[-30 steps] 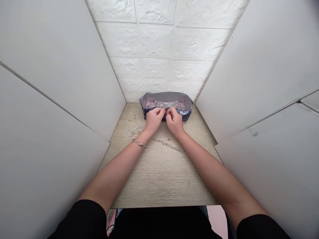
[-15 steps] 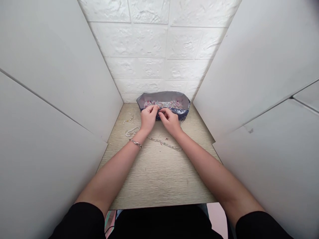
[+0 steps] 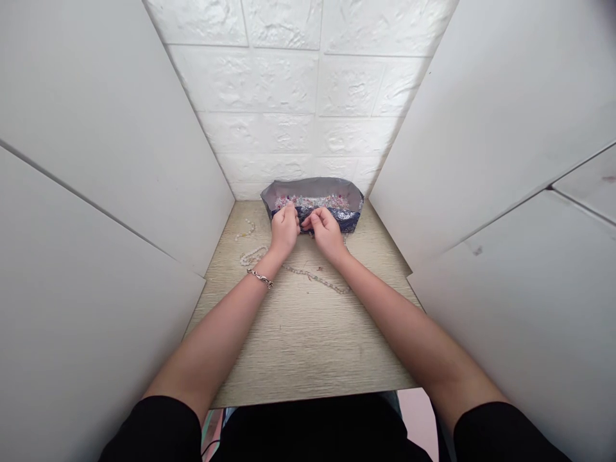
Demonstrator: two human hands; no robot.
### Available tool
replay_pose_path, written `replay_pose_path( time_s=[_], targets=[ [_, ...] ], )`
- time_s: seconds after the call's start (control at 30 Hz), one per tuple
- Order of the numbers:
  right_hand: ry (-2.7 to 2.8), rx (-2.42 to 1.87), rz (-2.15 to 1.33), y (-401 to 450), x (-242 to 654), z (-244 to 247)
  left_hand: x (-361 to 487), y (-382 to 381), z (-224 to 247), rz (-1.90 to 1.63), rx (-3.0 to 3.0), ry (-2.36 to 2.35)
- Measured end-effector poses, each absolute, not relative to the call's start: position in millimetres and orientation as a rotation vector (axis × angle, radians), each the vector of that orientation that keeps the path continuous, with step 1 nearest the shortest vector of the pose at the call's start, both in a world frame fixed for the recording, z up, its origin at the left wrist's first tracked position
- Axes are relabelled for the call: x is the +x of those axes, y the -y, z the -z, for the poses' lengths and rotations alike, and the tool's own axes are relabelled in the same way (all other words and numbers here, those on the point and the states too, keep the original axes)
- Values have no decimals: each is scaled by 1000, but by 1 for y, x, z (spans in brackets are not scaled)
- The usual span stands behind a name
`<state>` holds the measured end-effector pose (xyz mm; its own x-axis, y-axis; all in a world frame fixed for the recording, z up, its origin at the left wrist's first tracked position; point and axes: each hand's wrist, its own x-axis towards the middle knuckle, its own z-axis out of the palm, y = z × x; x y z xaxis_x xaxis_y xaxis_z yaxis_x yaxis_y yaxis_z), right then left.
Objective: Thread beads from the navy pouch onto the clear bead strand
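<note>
At the far left, a white panel [image 3: 96,179] walls off the bench [image 3: 308,340], whose pale wood-grain top runs back to a white brick-pattern wall [image 3: 283,90]. On the left part of the bench lie a short strand of pale beads [image 3: 244,230] and, nearer the person, a small coil of pearl-like beads [image 3: 253,256]. A thin beaded strand [image 3: 312,276] trails rightward from that coil, passing below both hands.

The left hand [image 3: 283,230], with a silver chain bracelet [image 3: 260,278] on its wrist, sits toward the left end of the pouch [image 3: 312,188]. Its fingers are curled and drawn in at the pouch's navy patterned front edge. The right hand [image 3: 325,232] is close beside it, nearer the pouch's middle, and is curled the same way. The fingertips of the two hands nearly meet. They seem to pinch at that edge, but the fingers hide whether they hold fabric or beads.

The pouch lies directly ahead of both hands, its long axis running side to side across the bench. Its silver lining shows behind a heap of small multicoloured beads [image 3: 310,202]. A white panel [image 3: 505,179] closes the right side.
</note>
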<state>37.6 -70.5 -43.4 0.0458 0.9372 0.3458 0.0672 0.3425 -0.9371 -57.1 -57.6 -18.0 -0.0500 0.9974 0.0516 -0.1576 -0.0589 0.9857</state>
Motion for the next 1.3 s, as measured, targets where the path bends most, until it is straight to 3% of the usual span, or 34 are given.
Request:
replay_pose_path(
  time_s=[0.13, 0.4, 1.3],
  targets=[
    [1175, -979, -1116, 65, 34, 47, -56, 59, 17, -1308, 1026, -976],
    [1155, -1136, -802, 64, 41, 48, -55, 61, 19, -1163, 1145, -991],
    [1084, -1168, -834, 63, 49, 50, -60, 59, 26, -911, 1083, -811]
  ],
)
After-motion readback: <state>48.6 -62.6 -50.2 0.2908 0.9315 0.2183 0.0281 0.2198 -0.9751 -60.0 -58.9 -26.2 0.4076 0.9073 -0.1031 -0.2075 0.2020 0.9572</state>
